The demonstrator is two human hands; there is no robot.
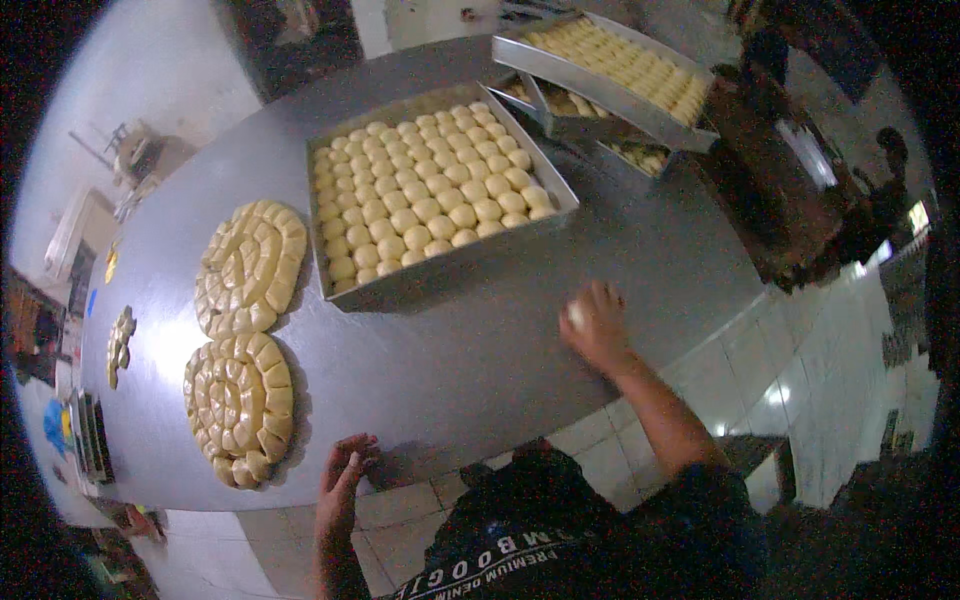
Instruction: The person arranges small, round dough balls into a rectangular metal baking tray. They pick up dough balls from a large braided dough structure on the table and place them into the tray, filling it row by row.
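Note:
My right hand (pixel 597 325) is over the metal table, right of the tray, with its fingers curled round a small pale dough ball (pixel 576 316). Most of that ball is hidden by the fingers. Close to the table's front edge, my left hand (pixel 348 470) holds nothing, its fingers loosely bent and apart. A large square metal tray (pixel 445 262) stands ahead of both hands, filled with close rows of round dough balls (pixel 425 185). Two flat spiral coils of cut dough pieces, a far coil (pixel 248 265) and a near coil (pixel 238 405), lie left of the tray.
Another full tray (pixel 600 85) rests tilted on stacked trays (pixel 575 122) at the far right. A smaller dough cluster (pixel 121 345) lies toward the table's left edge. The metal table (pixel 450 370) ends at a tiled floor (pixel 790 375). Dark brown furniture (pixel 770 190) stands beyond its right side.

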